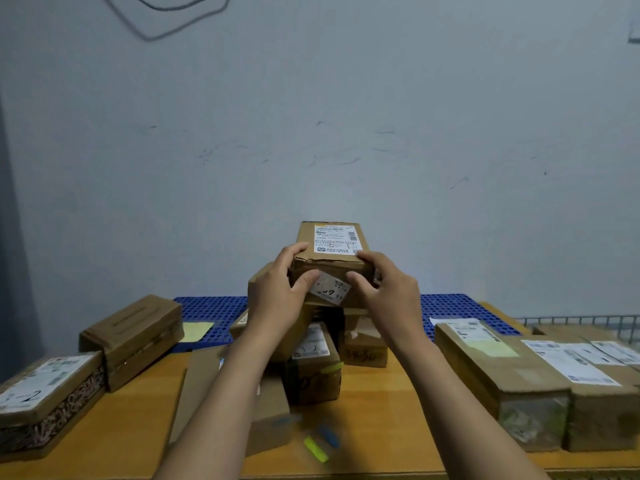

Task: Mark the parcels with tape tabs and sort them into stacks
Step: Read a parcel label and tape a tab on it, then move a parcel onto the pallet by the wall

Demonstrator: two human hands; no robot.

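Parcel (330, 268): brown labelled box, held above the middle pile (313, 362).
Hands: left hand (273, 292) and right hand (388, 289) each clasp a near corner, fingers curled.
Around: left boxes (135, 337); right boxes (502, 375); tape tabs (316, 448) on table (381, 410).
Hidden: forearms partly cover pile; labels blurred.

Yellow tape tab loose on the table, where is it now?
Head view, low centre: the yellow tape tab lies on the wooden table near its front edge, just beside a blue tab.
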